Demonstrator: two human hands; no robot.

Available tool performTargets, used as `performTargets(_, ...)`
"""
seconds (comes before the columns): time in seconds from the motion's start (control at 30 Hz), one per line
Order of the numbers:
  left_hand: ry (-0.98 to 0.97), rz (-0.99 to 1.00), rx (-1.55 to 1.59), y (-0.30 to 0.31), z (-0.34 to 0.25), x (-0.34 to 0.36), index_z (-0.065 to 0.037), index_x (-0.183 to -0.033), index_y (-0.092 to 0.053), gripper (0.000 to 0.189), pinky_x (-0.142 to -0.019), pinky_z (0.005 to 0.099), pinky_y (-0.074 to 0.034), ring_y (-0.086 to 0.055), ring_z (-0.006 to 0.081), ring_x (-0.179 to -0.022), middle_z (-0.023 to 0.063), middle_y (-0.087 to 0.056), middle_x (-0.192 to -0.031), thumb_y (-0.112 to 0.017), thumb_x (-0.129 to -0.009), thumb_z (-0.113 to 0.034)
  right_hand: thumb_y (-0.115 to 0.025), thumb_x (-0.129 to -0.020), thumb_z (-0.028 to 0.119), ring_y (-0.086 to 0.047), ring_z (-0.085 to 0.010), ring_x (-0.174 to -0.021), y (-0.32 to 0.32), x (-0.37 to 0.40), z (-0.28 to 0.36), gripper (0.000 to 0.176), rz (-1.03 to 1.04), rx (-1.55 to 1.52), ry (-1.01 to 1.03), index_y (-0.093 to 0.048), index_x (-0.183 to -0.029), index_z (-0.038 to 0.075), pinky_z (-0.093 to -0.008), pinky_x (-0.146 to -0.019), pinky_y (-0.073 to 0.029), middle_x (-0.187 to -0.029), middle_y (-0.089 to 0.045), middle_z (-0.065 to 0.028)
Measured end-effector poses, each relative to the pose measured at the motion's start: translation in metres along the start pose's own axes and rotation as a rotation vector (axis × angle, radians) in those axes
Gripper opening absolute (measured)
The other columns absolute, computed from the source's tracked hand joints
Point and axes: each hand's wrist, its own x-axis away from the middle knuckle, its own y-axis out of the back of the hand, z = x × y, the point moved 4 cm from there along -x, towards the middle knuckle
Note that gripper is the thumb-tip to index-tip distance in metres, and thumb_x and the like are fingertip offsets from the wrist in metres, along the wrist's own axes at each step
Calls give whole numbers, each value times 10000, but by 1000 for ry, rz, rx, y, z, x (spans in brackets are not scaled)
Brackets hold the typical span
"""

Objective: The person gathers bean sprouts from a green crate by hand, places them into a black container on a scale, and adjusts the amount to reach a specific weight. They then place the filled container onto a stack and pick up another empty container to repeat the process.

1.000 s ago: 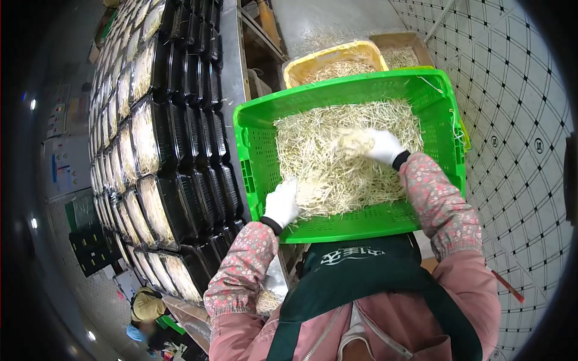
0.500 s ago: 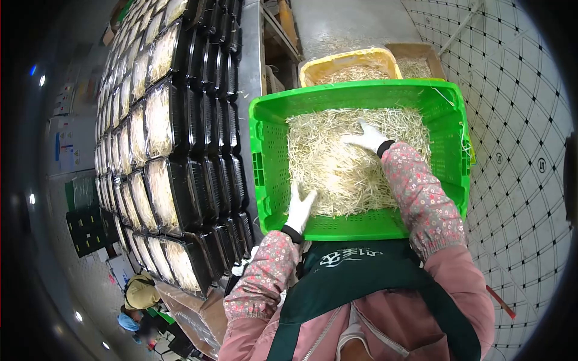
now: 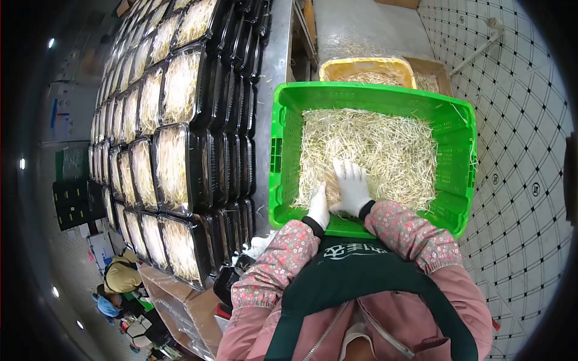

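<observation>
Green crate [image 3: 454, 150] at the wearer's 12 o'clock, pale strands [image 3: 388, 147] bedding its floor. Change: right hand [image 3: 351, 185], apart from left hand [image 3: 318, 209] 0.5 s ago, now lies beside it at the crate's 8 o'clock; handling appears narrowed to 1 patch. Right fingers extended, slightly spread; left fingers partly hidden, grip can't be made out. Brownish clump [image 3: 332, 185] between the 2. Around the crate: patterned floor [image 3: 512, 150] at 3, stacked black trays [image 3: 177, 141] at 9, metal bench [image 3: 274, 66] between, yellow tub [image 3: 368, 60] at 12, co-worker [image 3: 122, 277] at 8.
</observation>
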Motion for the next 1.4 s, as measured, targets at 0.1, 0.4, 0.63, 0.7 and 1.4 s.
performTargets(0.1, -69, -7, -190, 11, 4, -1, -42, -1409, -426, 542, -1072, 352, -337, -459, 254, -1294, 91, -545, -1351, -511, -980, -363, -879, -530, 466, -434, -388, -1288, -1, -29, -18, 1320, 212, -170, -85, -124, -1530, 51, -527, -1066, -329, -1472, -351, -228)
performTargets(0.4, -228, 499, -302, -12, -64, 134, -2, -1417, -416, 470, -991, 324, -440, -572, 206, -1178, 122, -557, -1343, -472, -1022, -251, -915, -540, 391, -559, -392, -1177, -2, -42, -73, 1306, -289, 68, 45, -133, -1519, 23, -411, -982, -470, -1264, -566, -276)
performTargets(0.63, -563, 376, -167, 46, -53, 199, 10, -1342, -504, 370, -920, 289, -479, -627, 172, -1071, 115, -642, -1209, -466, -1025, -177, -852, -586, 95, -593, -266, -1133, -35, -37, -91, 931, 24, -603, -4, -392, -1391, 12, -346, -1002, -458, -1262, -603, -164)
performTargets(0.7, -740, 160, -24, 77, -53, 228, 31, -1289, -531, 331, -897, 290, -499, -647, 174, -1025, 128, -649, -1175, -473, -1007, -131, -829, -599, 15, -583, -241, -1119, -24, -28, -87, 893, -6, -645, 82, -399, -1381, 13, -354, -1013, -443, -1236, -603, -129)
performTargets(1.4, -1305, -1438, 610, 405, 37, 301, 2, -1113, -594, 268, -963, 345, -439, -582, 253, -1065, 169, -616, -1200, -652, -852, -18, -775, -614, -47, -578, -199, -1124, 131, 81, 94, 847, 191, -982, 679, -415, -1377, 13, -343, -971, -477, -1255, -576, -110)
